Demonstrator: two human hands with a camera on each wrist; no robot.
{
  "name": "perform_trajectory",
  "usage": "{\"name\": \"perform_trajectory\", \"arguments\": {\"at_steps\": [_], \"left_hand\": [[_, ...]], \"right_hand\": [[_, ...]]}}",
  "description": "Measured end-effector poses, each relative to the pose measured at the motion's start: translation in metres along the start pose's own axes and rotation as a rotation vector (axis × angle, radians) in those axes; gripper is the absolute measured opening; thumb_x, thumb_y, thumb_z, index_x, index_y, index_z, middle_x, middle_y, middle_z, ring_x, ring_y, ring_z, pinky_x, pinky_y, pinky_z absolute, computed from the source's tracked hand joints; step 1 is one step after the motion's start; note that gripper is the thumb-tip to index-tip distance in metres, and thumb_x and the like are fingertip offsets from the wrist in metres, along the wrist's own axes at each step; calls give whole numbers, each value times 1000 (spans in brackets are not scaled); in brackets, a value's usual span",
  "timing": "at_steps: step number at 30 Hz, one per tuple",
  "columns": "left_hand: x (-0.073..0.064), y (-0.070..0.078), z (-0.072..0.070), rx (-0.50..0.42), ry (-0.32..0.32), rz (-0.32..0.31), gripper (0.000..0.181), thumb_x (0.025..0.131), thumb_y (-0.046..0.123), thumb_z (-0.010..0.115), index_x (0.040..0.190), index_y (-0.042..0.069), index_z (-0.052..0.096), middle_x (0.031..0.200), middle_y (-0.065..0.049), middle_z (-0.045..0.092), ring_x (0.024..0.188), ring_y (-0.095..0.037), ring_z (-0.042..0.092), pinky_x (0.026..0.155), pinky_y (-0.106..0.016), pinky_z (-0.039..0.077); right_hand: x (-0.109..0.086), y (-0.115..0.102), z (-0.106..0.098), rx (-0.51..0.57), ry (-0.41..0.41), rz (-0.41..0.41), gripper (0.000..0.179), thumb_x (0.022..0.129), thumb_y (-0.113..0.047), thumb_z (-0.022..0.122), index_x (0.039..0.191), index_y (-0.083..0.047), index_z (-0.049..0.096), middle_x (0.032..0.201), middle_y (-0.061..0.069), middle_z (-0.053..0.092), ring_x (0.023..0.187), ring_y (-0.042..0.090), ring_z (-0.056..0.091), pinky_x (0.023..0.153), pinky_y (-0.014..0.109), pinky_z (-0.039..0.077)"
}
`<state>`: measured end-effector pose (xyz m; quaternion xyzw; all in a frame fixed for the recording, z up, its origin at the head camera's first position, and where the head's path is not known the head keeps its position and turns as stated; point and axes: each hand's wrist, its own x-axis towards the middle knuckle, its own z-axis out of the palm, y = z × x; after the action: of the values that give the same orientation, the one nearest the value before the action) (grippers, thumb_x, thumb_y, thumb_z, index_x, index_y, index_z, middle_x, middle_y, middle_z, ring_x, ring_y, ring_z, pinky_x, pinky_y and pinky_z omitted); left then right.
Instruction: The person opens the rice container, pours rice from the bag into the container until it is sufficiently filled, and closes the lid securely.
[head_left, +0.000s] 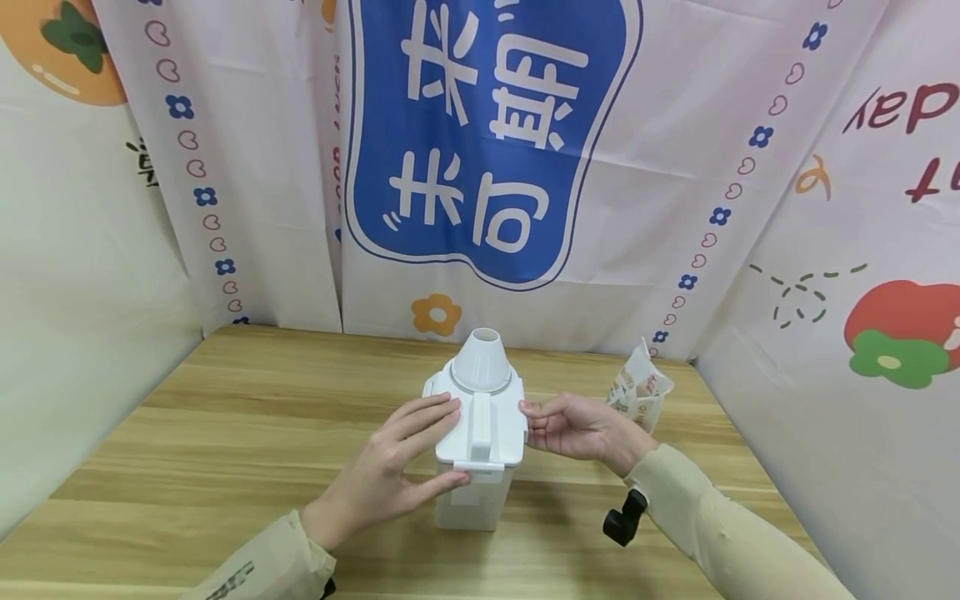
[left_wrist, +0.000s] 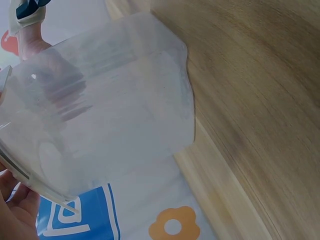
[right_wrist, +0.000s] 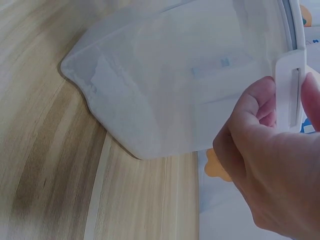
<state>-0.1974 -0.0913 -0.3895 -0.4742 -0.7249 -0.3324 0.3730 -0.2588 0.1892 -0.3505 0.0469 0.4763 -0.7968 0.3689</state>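
Note:
A translucent plastic storage container (head_left: 467, 507) stands upright on the table, its white lid (head_left: 506, 433) on top. The lid carries a bar handle (head_left: 481, 425) and a white cone-shaped piece (head_left: 482, 365) with a round opening. My left hand (head_left: 390, 458) rests on the lid's left side with fingers extended, its thumb by the front latch (head_left: 483, 467). At the right edge, my right hand (head_left: 577, 429) pinches a white side latch (right_wrist: 285, 95) between thumb and curled fingers. Through the clear wall (left_wrist: 125, 100) in the left wrist view, the right hand shows blurred.
Behind the right hand stands a crumpled printed packet (head_left: 641, 387). The wooden table (head_left: 247, 417) is bordered by printed cloth curtains (head_left: 262, 167) at the back and sides. A dark wrist device (head_left: 626, 518) hangs below the right sleeve.

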Motion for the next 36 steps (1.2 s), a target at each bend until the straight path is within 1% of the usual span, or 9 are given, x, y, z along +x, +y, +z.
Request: {"name": "perform_trajectory", "arguments": {"at_steps": [4,8,11,14,18,25,33,36], "left_hand": [[0,0,0,-1,0,0,62,88,41,73,127,-6,62,131,-19,59,122,-38,52,106,-43,42],[0,0,0,2,2,2,63,88,41,74,127,-6,62,131,-19,59,122,-38,52,106,-43,42],[0,0,-1,7,10,1,63,89,42,73,127,-6,62,131,-19,59,122,-38,53,106,-42,41],[0,0,-1,6,13,3,63,89,42,73,127,-7,62,130,-19,59,121,-38,53,106,-43,42],[1,0,0,4,6,3,62,89,41,73,127,-6,62,131,-19,59,122,-39,52,105,-44,42],[1,0,0,4,16,5,62,89,42,72,127,-7,62,130,-19,59,121,-39,53,105,-44,42],[0,0,2,6,17,4,63,89,42,73,127,-7,62,131,-19,59,122,-39,52,106,-43,42],[-1,0,2,8,17,1,63,89,42,72,127,-7,62,131,-19,59,122,-38,52,106,-43,41]], "right_hand": [[-1,-1,1,16,16,6,18,94,9,57,111,7,59,105,16,63,96,23,63,101,35,47],[-3,-2,3,-11,30,-14,28,95,9,55,123,8,52,107,15,63,96,22,64,97,33,49],[-4,-2,5,-40,23,-24,38,96,7,55,132,7,46,108,14,63,96,21,64,96,32,50],[-4,-2,5,-27,27,-18,42,97,5,55,136,6,42,109,14,62,96,20,63,95,31,50],[-5,-1,3,-2,37,-21,43,97,5,55,137,6,41,111,15,62,96,21,64,96,30,50],[-5,-1,3,-6,24,-27,43,96,4,56,136,7,42,111,15,62,97,22,64,96,31,49],[-6,0,2,-23,34,-21,38,98,1,57,133,3,45,107,12,64,91,18,65,85,27,54],[-6,1,2,-21,37,-24,36,97,1,57,131,3,47,106,12,65,92,19,65,84,27,54]]}}
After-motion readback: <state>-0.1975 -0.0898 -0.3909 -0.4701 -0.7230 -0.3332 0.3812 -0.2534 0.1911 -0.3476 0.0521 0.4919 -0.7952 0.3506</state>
